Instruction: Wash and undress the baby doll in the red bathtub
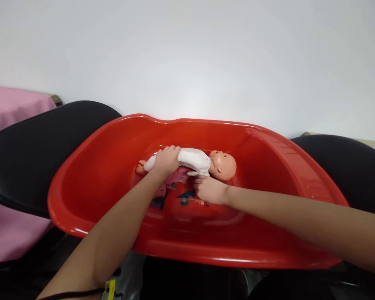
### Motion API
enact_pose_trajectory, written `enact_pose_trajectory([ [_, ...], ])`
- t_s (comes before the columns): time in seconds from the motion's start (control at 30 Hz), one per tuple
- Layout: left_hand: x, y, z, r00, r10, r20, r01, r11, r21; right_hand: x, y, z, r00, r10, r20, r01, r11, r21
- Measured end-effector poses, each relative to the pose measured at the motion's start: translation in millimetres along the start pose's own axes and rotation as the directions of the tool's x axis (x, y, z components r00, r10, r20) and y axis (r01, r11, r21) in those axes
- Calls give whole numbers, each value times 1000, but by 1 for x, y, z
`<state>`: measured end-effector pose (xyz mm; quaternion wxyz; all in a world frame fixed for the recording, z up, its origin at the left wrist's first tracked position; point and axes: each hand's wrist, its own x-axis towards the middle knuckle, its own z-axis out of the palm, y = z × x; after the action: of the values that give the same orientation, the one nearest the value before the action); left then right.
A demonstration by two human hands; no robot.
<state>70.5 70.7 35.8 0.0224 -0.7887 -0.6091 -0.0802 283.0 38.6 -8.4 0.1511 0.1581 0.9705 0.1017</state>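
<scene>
In the red tub [112,141]: undressing the doll [200,163].
Left hand [165,160] fingers clasping its legs, right hand [210,189] fingers pinching white clothing [195,160]; needing gentle peeling next.

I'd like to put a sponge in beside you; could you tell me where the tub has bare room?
Bare floor lies left of the doll's feet and right of its head, inside the tub. The middle is crowded: left hand, right hand, doll.
</scene>
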Motion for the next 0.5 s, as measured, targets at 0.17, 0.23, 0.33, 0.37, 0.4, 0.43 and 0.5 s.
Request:
enact_pose_trajectory([
  [0.17,1,-1,1,1000,-12,-3,12,1000,-5,46,3,-27,888,-435,-152,395,889,-233],
  [0.23,2,-2,1,1000,-7,1,7,1000,-4,53,16,-26,918,-369,-148,316,902,-294],
  [0.33,3,-2,1,1000,-14,17,14,1000,-4,39,37,-14,978,-175,-114,130,939,-319],
  [0.37,3,-1,1,1000,-15,21,15,1000,-5,29,42,-9,984,-137,-112,96,946,-310],
  [0.4,3,-1,1,1000,-14,23,14,1000,-6,18,45,-4,987,-116,-115,78,954,-289],
  [0.43,3,0,1,1000,-10,22,10,1000,-9,6,48,2,989,-94,-117,61,964,-259],
  [0.5,2,1,2,1000,0,17,0,1000,-19,-19,49,11,994,-65,-85,46,978,-205],
])
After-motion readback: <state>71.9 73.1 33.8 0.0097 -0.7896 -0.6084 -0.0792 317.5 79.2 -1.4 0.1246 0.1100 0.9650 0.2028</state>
